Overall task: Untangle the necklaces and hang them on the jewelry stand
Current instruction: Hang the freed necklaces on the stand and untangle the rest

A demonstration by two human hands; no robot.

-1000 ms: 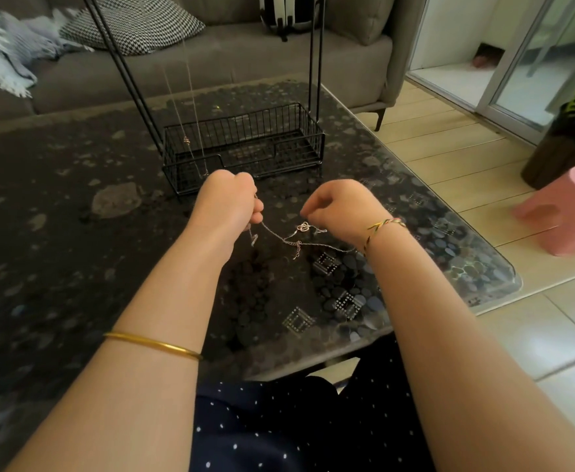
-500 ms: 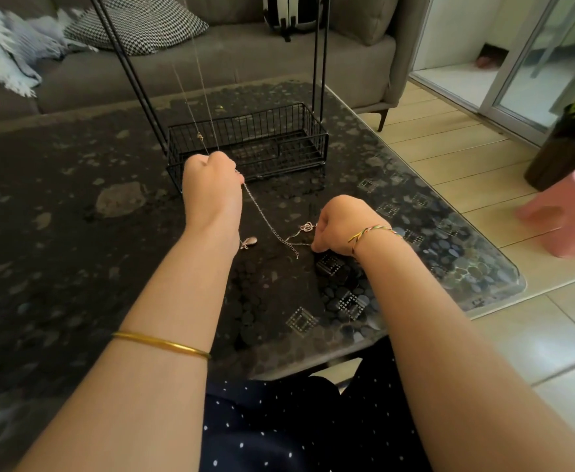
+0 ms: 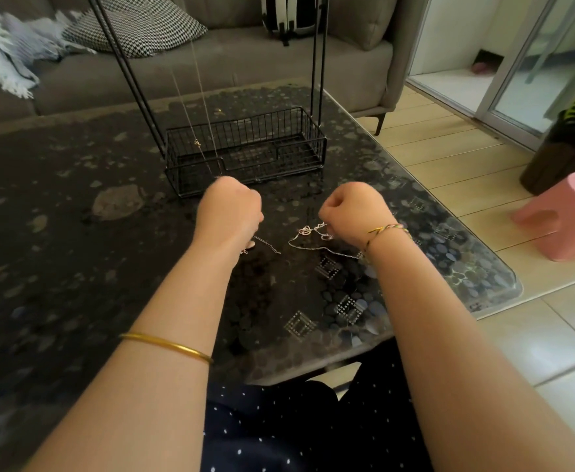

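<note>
My left hand [image 3: 229, 212] is a closed fist low over the table, pinching a silver necklace [image 3: 266, 245]; its small pendant and short chain tail trail on the glass below the wrist. My right hand [image 3: 354, 212] is also fisted, holding a second thin necklace [image 3: 308, 230] that has small looped knots and a slack loop lying on the table. A gap separates the two chains. The black jewelry stand [image 3: 315, 149], a wire basket base with tall uprights, sits just beyond both hands. Thin hung necklaces [image 3: 197, 143] dangle from above into the basket's left side.
The dark patterned glass table [image 3: 74, 267] has its rounded corner at the right. A grey sofa [image 3: 245, 63] with a checked cushion [image 3: 136, 25] stands behind it. A pink stool [image 3: 565, 219] is on the tiled floor to the right.
My left hand dropped from beside the basket to the table. The chain that ran taut between my hands now lies as two separate pieces, and my right hand rose slightly.
</note>
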